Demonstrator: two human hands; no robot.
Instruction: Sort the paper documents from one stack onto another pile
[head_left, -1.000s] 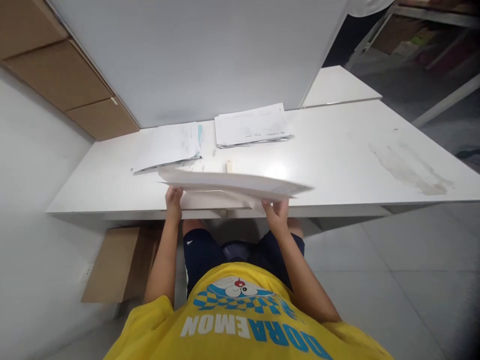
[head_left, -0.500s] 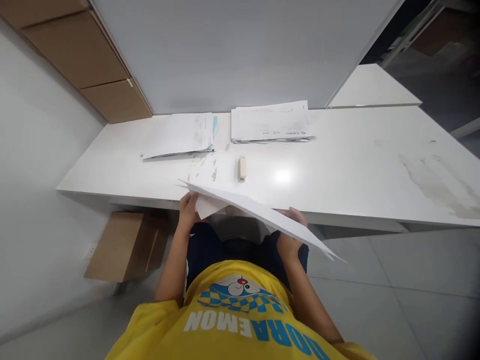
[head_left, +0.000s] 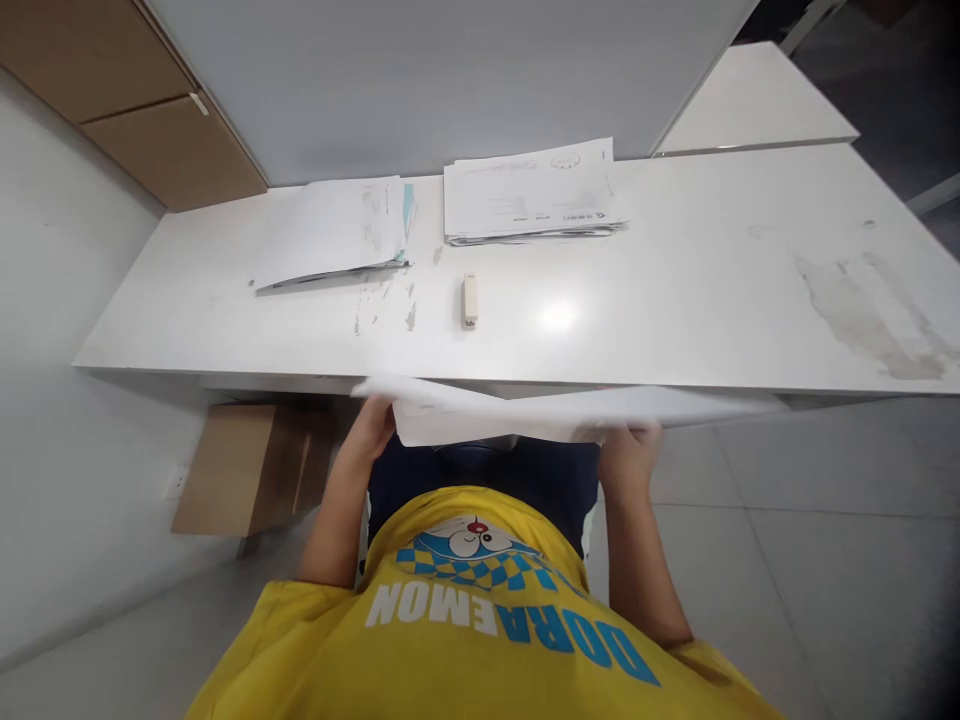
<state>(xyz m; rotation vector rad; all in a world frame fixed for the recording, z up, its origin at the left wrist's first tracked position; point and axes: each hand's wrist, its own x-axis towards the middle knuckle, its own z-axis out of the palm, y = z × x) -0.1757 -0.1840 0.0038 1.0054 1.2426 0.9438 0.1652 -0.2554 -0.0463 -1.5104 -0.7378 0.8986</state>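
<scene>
Both my hands hold several sheets of white paper (head_left: 480,412) at the desk's front edge, over my lap. My left hand (head_left: 373,428) is closed on the left end of the sheets. At the right, my right hand (head_left: 630,452) grips them from below, its fingers partly hidden and blurred. The sheets appear nearly edge-on, and their right end is smeared by motion. Beyond them on the desk lies a small cream-coloured block, perhaps a stapler (head_left: 470,301).
The white desk (head_left: 697,300) carries a left paper stack (head_left: 330,230) and a right stack of printed papers (head_left: 529,195) against the grey panel. Brown cabinets (head_left: 172,150) stand at the back left. Below the desk is a cardboard-coloured box (head_left: 225,470).
The sheets have swung from a slant, low on the right, to nearly level. My right hand has moved right and slightly up. The camera view has tilted downward.
</scene>
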